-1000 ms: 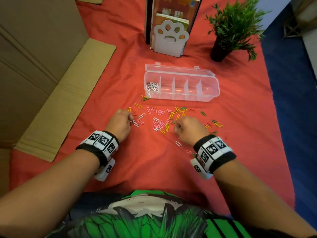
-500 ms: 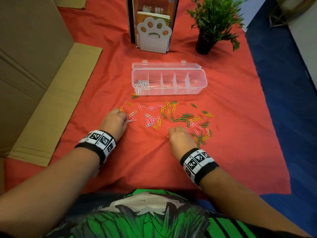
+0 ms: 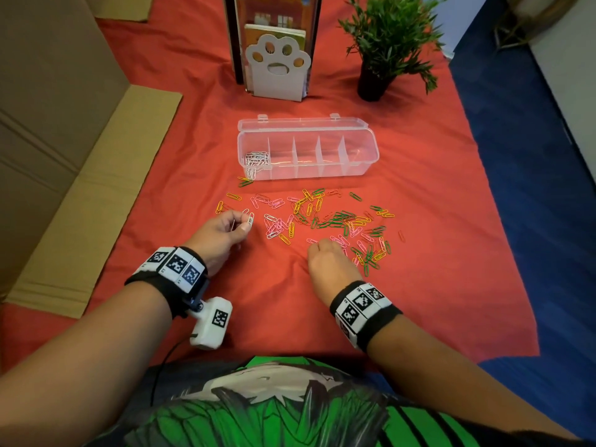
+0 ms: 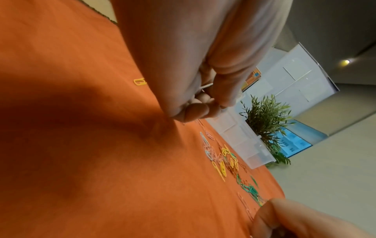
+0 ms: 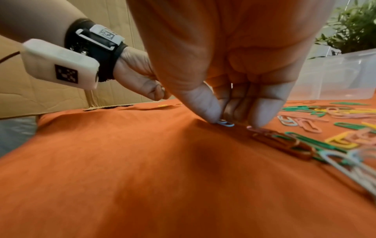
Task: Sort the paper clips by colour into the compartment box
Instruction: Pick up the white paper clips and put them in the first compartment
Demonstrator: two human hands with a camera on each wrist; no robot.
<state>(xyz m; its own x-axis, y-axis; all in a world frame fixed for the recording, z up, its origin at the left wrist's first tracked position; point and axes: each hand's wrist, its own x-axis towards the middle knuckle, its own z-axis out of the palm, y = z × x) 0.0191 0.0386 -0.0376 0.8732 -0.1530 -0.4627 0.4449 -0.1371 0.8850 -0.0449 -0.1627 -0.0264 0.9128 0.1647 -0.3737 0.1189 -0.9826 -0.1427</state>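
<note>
On the red cloth point(image 3: 419, 301) most clips point(image 3: 325, 221) lie unsorted; box point(image 3: 361, 162) holds only white clips point(image 3: 256, 159), leftmost compartment. Left hand point(image 3: 219, 235) pinches white clips, right hand point(image 3: 325, 262) pinching another off cloth.

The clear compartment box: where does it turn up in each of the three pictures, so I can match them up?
Head view: the compartment box sits at upper centre on the red cloth, lid open, beyond the scattered clips.
Left wrist view: it runs diagonally right of centre, past the left hand.
Right wrist view: only one end shows, at the right edge.
Shared landmark: the potted plant stands just behind the box in all three.
</note>
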